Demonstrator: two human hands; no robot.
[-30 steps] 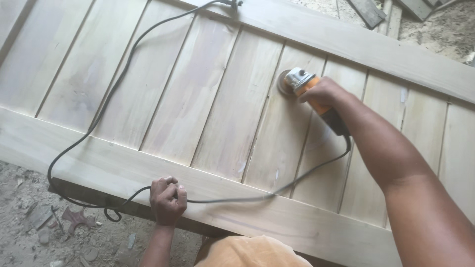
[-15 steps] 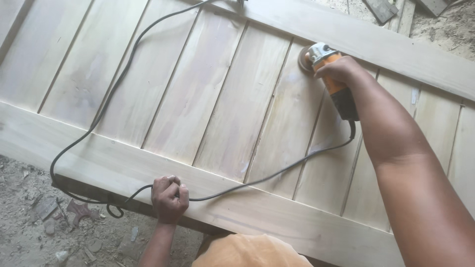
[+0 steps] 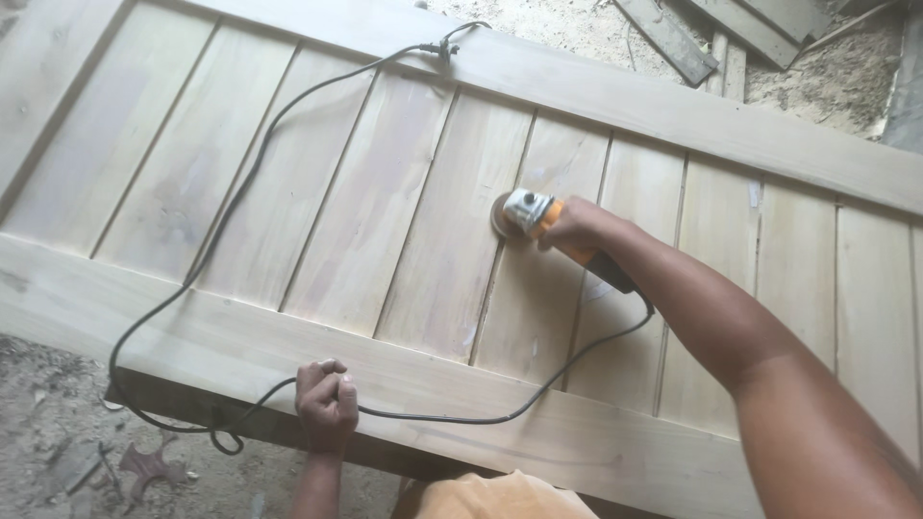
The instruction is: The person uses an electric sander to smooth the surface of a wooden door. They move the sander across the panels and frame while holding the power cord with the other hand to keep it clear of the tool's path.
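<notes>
On the wooden door (image 3: 385, 202), right hand (image 3: 575, 227) grips the sander (image 3: 538, 216); left hand (image 3: 325, 404) clenches its cord (image 3: 221, 221).

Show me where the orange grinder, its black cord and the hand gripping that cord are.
orange grinder (image 3: 538, 216), head view, on its metal head.
black cord (image 3: 240, 173), head view, on the stretch lying across the planks.
left hand (image 3: 327, 402), head view, on the back of the fist.

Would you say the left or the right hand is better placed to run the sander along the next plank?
Right, probably: the right hand grips the orange sander on the wooden panel; the left hand holds the black cord at the near edge.
</notes>
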